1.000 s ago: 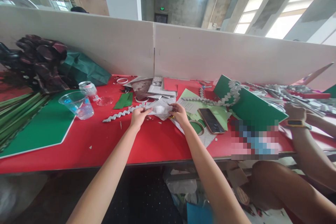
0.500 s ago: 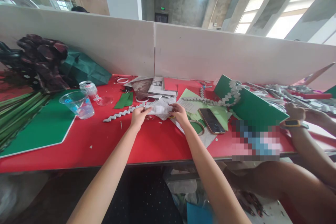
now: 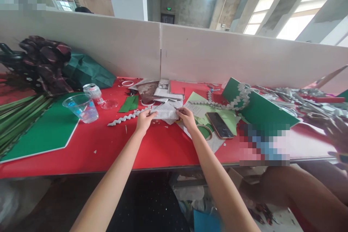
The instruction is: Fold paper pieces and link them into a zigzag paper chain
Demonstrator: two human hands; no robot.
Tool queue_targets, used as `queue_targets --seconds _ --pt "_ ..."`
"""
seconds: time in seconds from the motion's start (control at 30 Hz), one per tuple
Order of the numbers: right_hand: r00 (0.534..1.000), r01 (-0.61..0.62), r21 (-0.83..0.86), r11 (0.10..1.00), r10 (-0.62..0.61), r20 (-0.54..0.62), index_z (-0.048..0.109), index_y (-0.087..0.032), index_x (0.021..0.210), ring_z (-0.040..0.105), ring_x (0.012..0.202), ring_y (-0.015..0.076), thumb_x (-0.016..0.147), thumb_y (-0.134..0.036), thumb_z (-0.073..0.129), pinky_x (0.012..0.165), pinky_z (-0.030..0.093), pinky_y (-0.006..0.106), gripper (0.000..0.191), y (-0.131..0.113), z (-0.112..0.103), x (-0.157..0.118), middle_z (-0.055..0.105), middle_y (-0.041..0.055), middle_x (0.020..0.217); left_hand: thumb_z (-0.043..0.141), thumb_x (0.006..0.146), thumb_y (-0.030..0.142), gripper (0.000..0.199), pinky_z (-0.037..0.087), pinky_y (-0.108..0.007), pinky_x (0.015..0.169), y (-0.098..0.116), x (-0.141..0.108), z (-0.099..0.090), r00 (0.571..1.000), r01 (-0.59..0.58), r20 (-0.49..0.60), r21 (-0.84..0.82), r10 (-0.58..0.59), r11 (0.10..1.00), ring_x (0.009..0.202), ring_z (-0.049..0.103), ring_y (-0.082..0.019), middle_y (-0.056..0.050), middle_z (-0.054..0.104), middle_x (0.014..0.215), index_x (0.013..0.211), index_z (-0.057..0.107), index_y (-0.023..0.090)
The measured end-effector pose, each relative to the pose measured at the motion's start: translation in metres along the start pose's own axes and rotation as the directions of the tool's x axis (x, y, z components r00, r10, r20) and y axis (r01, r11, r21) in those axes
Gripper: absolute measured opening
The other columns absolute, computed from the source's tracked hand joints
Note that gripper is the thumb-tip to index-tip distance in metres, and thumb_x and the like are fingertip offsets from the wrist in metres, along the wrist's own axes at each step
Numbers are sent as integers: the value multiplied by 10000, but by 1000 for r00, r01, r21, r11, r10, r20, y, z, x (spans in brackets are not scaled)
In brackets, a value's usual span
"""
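Observation:
A small strip of printed paper [image 3: 166, 114] is stretched between my two hands above the red table. My left hand [image 3: 145, 119] pinches its left end, and my right hand [image 3: 187, 116] pinches the right end. Left of my left hand lies a folded paper zigzag chain [image 3: 125, 119]. Loose papers [image 3: 169, 96] are piled just behind the strip. A roll of tape [image 3: 205, 132] and a dark phone [image 3: 219, 125] lie to the right of my right hand.
A plastic cup [image 3: 83, 108], a can [image 3: 93, 92] and a green board [image 3: 43, 127] are on the left. At right, a green folded board [image 3: 266, 110] stands near a longer paper chain [image 3: 240, 98]. A person's hand [image 3: 334, 130] shows at the right edge.
The paper strip between my hands now looks flatter and more squarely facing the camera. The other person's hands at the right have moved, and one is now spread near the edge.

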State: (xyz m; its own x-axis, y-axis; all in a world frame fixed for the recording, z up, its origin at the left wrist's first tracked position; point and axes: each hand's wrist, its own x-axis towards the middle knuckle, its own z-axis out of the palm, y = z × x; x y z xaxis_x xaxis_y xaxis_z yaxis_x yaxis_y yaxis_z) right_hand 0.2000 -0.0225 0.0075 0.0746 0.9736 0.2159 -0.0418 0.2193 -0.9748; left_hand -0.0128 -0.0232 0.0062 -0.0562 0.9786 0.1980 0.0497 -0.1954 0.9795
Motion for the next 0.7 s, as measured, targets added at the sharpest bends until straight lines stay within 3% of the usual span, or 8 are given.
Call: queue_targets --seconds 0.27,0.47,0.7 --pt "1000 24 -12 1000 -25 -12 613 -175 771 450 523 103 665 -431 687 513 357 236 287 3 0 2 536 -32 595 719 658 492 359 461 -263 484 2 -1 1 998 58 -6 -10 -59 998 506 608 -167 15 609 611 724 594 162" --pt "996 72 -78 994 -76 -40 622 -167 766 449 528 110 692 -430 652 499 322 231 274 6 -1 4 547 -20 592 722 646 494 374 467 -263 478 2 -1 1 997 79 18 -10 -79 997 517 630 -183 23 578 587 669 537 171" --pt "986 134 -181 974 -149 -75 622 -169 809 554 644 156 720 -402 599 572 391 242 250 13 -1 8 637 23 713 712 653 477 358 432 -241 489 6 -3 1 999 41 8 45 -42 998 526 583 -154 31 552 554 627 535 166"
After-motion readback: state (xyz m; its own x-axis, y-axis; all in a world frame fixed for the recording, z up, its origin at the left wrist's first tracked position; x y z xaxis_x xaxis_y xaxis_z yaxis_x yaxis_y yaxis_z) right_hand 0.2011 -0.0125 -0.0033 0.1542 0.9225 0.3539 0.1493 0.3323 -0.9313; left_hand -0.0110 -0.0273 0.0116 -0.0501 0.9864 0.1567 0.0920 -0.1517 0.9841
